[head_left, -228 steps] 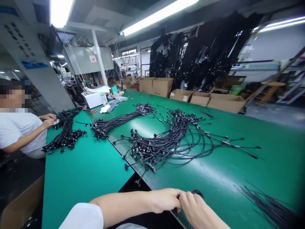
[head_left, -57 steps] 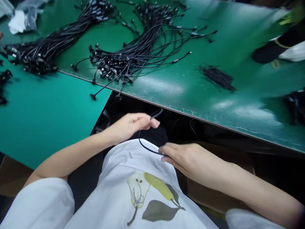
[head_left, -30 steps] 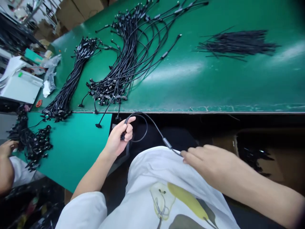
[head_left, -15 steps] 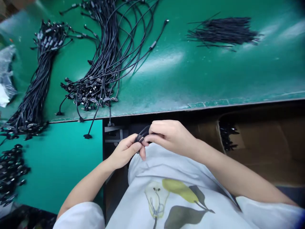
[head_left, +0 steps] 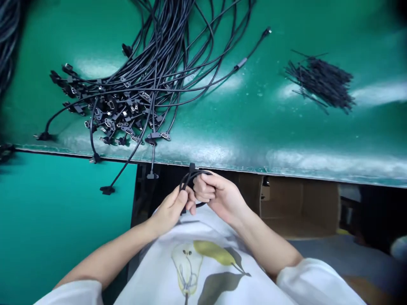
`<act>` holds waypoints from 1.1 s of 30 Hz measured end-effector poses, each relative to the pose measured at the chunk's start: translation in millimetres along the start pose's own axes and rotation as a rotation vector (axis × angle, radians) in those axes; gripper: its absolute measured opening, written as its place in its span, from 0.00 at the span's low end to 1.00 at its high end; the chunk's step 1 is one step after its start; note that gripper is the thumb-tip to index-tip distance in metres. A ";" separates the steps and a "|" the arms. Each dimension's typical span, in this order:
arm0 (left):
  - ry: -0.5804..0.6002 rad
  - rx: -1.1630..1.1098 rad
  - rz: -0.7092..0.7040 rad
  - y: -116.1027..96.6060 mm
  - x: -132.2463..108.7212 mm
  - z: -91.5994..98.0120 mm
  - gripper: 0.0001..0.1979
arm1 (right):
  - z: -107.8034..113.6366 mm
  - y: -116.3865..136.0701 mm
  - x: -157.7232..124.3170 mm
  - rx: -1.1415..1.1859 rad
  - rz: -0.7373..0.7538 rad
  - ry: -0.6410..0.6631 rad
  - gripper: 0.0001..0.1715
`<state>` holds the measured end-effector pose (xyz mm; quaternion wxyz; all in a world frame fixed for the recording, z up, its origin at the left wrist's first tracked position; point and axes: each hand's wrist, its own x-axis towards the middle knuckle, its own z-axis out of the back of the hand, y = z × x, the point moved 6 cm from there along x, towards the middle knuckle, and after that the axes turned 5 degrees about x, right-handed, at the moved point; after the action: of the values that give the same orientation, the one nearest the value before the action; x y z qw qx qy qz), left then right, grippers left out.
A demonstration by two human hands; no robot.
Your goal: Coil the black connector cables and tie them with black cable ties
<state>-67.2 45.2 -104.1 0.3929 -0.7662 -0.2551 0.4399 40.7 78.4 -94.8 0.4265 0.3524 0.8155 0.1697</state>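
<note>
Head view: the left hand (head_left: pixel 173 209) pinches a thin black coiled cable (head_left: pixel 186 180) just before the glossy green tabletop (head_left: pixel 318 146); the right hand (head_left: pixel 218 192), fingers tightly curled, grips the cable's right side.

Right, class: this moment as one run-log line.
left hand: pinching looped cable; right hand: curled at it; cable pile: on green table; black strips: same table
</note>
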 end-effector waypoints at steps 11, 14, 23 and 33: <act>0.212 0.641 0.136 11.4 13.0 -26.8 0.12 | 13.3 -1.5 -29.4 -0.234 0.465 -0.032 0.20; 0.382 0.610 0.112 16.4 17.5 -51.0 0.17 | 27.3 5.0 -42.7 -0.247 0.563 -0.068 0.27; 0.647 0.170 0.241 0.3 39.4 -107.3 0.22 | 56.4 60.6 -65.8 -0.082 0.606 0.088 0.28; 0.465 -0.356 0.508 10.9 24.9 -101.9 0.22 | 42.9 62.0 -44.3 -0.021 0.491 0.246 0.27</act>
<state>34.5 18.9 -93.9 0.1796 -0.9404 -0.0337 0.2867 119.6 88.5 -58.3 0.2739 0.5118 0.7495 0.3182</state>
